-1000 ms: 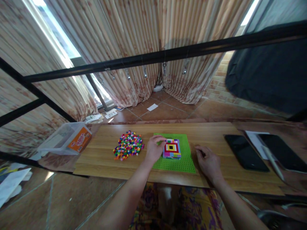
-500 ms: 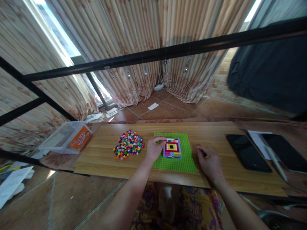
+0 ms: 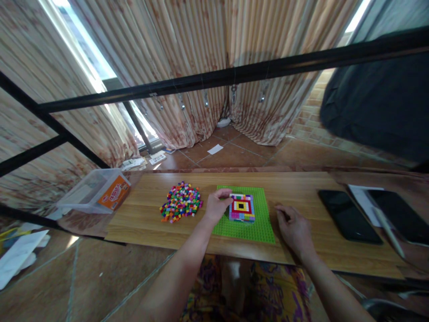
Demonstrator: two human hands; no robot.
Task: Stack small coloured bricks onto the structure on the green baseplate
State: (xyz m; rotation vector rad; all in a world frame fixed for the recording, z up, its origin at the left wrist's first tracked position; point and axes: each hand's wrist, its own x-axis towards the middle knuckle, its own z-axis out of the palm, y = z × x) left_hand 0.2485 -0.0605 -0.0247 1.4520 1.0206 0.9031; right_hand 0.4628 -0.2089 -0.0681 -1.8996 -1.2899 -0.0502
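Observation:
A square, layered build of toy bricks (image 3: 241,215) stands on a green studded baseplate (image 3: 261,230). Its top shows nested coloured squares around a black middle. At the build's far-left corner is my left hand (image 3: 217,208), thumb and fingers brought together in a pinch. Whatever sits between those fingertips is too small to make out. My right hand (image 3: 296,230) rests on the table just right of the baseplate, its fingers curled in, and nothing shows in it. Left of the baseplate lies a pile of small loose bricks (image 3: 182,201) in many colours.
The wooden table (image 3: 144,228) carries a black phone (image 3: 348,217) at the right, beside white paper (image 3: 360,201), a second dark device (image 3: 402,214) and a pen-like stick (image 3: 389,232). A clear plastic box (image 3: 80,201) with an orange label stands past the left end. A black bar (image 3: 214,80) crosses beyond the table.
The whole scene shifts slightly in view as the head moves. Both hands keep nearly the same places, the left at the build's corner and the right on the table.

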